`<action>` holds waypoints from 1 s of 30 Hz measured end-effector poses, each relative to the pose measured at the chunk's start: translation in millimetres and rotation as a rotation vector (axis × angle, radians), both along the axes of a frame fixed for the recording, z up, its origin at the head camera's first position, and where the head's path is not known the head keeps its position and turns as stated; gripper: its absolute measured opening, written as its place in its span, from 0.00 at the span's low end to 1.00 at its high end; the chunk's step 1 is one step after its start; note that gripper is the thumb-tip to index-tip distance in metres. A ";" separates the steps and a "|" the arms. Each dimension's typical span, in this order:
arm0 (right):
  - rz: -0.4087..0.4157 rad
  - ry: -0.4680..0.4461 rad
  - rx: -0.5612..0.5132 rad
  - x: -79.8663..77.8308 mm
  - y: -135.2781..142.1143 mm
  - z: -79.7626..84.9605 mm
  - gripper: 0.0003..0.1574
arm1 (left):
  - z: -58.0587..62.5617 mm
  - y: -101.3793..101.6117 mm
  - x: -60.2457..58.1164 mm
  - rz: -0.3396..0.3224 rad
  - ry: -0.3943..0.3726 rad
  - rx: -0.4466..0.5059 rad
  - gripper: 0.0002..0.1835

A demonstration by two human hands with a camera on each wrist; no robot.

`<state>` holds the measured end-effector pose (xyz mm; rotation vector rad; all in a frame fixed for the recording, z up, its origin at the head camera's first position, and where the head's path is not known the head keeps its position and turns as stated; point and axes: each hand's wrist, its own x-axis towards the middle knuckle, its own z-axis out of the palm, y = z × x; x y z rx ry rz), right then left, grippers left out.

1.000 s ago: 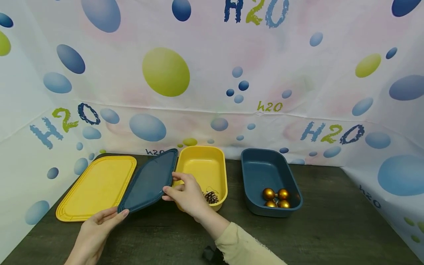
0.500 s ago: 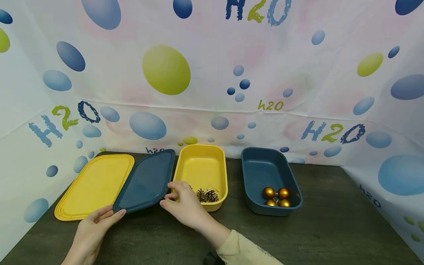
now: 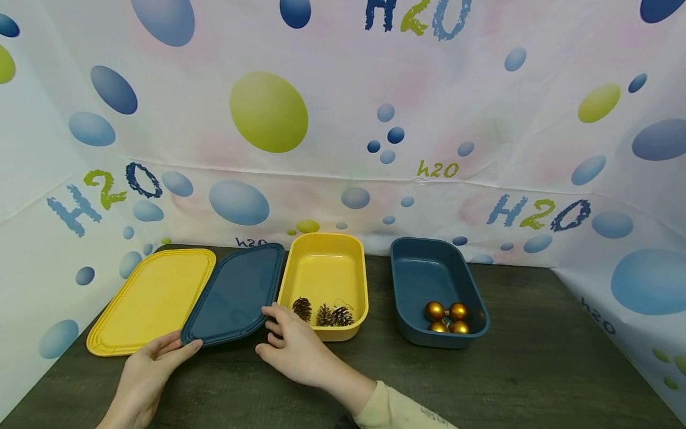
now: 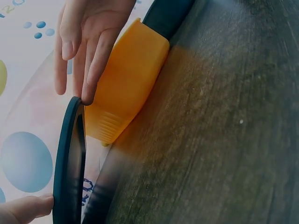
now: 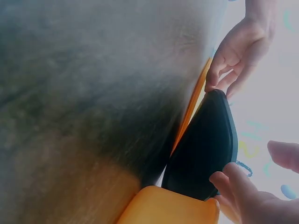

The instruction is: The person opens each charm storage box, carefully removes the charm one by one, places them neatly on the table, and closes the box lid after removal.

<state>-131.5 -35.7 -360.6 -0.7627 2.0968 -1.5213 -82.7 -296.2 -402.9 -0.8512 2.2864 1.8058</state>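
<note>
My left hand (image 3: 148, 372) pinches the near left corner of a dark blue lid (image 3: 236, 292), thumb on top and fingers beneath. The lid tilts, its near edge raised above the table. At its near right corner my right hand (image 3: 300, 348) touches the edge with its fingertips, the thumb held apart in the right wrist view. To the left lies a yellow lid (image 3: 152, 301), partly overlapped by the blue one. Just right of the blue lid stands a yellow container (image 3: 321, 271) with several pine cones (image 3: 324, 314) at its near end.
A dark blue container (image 3: 429, 274) stands farther right, with several gold balls (image 3: 447, 317) at its near end. A white patterned cloth (image 3: 343, 119) hangs behind and at both sides of the dark wooden table (image 3: 536, 357).
The blue lid has come down lower and flatter, shifting slightly left. My right hand has slid toward the near corner and loosened its pinch. More pine cones show in the yellow container.
</note>
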 end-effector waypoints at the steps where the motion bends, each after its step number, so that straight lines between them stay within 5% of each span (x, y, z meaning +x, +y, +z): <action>1: 0.016 -0.011 -0.004 0.7 0.5 -0.5 0.37 | -0.4 0.2 0.0 0.001 0.000 0.001 0.62; 13: 0.222 0.025 0.075 1.8 3.4 -8.3 0.44 | -2.8 -0.8 -0.6 0.014 0.002 -0.004 0.62; 24: 0.310 -0.153 0.005 -5.9 9.4 -12.8 0.43 | -5.2 -4.1 0.4 0.017 0.020 -0.059 0.60; 30: 0.328 -0.187 0.007 -10.3 11.2 -14.4 0.43 | -2.6 -4.4 1.7 -0.045 0.010 -0.061 0.58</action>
